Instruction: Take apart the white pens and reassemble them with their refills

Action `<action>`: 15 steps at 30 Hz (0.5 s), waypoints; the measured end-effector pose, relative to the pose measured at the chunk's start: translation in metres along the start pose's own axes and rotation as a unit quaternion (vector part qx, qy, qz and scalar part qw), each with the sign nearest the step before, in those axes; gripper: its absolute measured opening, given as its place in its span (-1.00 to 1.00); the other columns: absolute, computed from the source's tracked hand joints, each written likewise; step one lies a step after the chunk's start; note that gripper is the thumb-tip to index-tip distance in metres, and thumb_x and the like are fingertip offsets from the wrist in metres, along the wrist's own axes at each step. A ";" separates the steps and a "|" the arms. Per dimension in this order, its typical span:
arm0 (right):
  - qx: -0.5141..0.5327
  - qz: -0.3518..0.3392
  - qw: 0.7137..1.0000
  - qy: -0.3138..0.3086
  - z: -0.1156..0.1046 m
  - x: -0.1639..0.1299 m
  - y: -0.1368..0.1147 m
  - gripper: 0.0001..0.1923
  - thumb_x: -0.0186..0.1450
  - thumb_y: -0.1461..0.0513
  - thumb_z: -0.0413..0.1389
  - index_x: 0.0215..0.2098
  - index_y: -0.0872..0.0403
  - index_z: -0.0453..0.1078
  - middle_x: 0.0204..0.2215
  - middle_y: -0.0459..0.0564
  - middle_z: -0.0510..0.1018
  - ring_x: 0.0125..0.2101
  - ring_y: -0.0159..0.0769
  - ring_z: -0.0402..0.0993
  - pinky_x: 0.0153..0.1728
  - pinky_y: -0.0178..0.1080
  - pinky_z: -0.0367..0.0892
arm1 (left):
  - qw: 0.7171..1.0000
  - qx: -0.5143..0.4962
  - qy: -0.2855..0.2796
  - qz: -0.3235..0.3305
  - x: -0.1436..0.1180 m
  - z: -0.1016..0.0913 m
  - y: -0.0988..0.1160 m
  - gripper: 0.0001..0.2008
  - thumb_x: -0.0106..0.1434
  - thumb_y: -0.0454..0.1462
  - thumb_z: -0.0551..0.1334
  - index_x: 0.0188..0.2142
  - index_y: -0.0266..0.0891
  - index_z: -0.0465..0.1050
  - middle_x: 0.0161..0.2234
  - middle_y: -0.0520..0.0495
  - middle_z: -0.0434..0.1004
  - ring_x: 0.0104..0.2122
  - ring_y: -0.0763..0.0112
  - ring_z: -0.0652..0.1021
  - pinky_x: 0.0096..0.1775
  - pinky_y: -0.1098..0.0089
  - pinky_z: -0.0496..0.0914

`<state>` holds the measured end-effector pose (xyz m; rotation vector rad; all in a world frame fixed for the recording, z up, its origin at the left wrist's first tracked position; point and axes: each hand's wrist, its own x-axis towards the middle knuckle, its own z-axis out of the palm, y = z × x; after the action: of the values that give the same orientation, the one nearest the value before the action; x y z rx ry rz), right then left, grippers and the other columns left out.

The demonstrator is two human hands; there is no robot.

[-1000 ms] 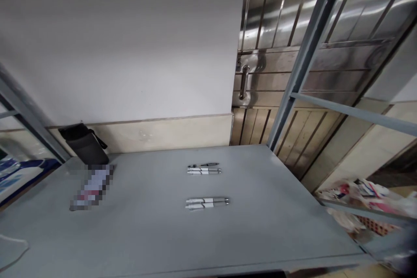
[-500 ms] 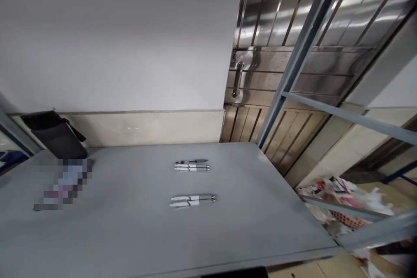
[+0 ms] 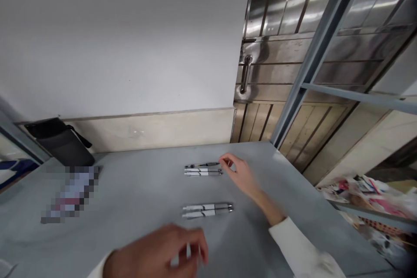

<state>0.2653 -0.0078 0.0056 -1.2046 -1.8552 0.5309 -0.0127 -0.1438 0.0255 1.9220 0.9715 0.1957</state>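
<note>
On the grey table lie two groups of pens. In the far group, a dark pen point(image 3: 202, 165) lies beside two white-and-grey pens point(image 3: 202, 171). My right hand point(image 3: 239, 173) reaches in from the right, thumb and forefinger pinched at the right end of the dark pen. Nearer to me, two more white-and-grey pens point(image 3: 208, 210) lie side by side. My left hand point(image 3: 163, 249), a bit blurred, hovers in front of this near pair. Its fingers are loosely bent and apart, with nothing visible in them.
A dark pouch or case point(image 3: 63, 143) with a strap leans at the table's back left, a pixelated object point(image 3: 71, 193) in front of it. Grey metal frame posts point(image 3: 312, 69) rise at the right, before a metal door point(image 3: 276, 69). Cluttered bags point(image 3: 374, 195) sit lower right.
Both hands have come into view from below. The right one has reached the dark pen in the far group. The camera view has shifted slightly; the pens lie as before.
</note>
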 end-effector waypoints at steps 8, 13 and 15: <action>-0.062 -0.062 0.996 -0.031 0.006 -0.009 0.007 -0.88 0.36 0.27 0.04 -0.26 -0.01 0.42 -0.28 -0.03 0.52 -0.18 -0.19 0.42 -0.10 -0.16 0.28 | 0.948 0.139 0.278 0.073 0.115 -0.062 0.025 -0.77 0.42 -0.20 0.02 -0.13 -0.11 0.44 -0.25 0.01 0.54 -0.30 0.36 0.50 -0.24 0.37 0.39; -0.063 -0.071 0.994 -0.059 0.009 -0.010 0.008 -0.85 0.33 0.35 0.04 -0.25 0.00 0.42 -0.26 -0.04 0.51 -0.15 -0.21 0.40 -0.11 -0.18 0.28 | 0.904 0.258 0.309 0.147 0.143 -0.051 -0.013 -0.79 0.42 -0.28 0.04 -0.08 -0.14 0.44 -0.14 -0.06 0.53 -0.07 0.23 0.45 0.03 0.24 0.30; -0.069 -0.076 0.993 -0.064 0.010 -0.011 0.009 -0.84 0.33 0.36 0.03 -0.24 0.02 0.42 -0.25 -0.04 0.50 -0.14 -0.20 0.39 -0.10 -0.18 0.27 | 0.897 0.289 0.296 0.155 0.143 -0.049 -0.022 -0.78 0.42 -0.27 0.06 -0.05 -0.13 0.43 -0.11 -0.06 0.53 -0.04 0.23 0.42 0.06 0.21 0.27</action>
<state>0.2637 -0.0124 -0.0110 -1.1282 -2.1034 0.4075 0.0469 -0.0060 -0.0011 2.6479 1.1961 0.7921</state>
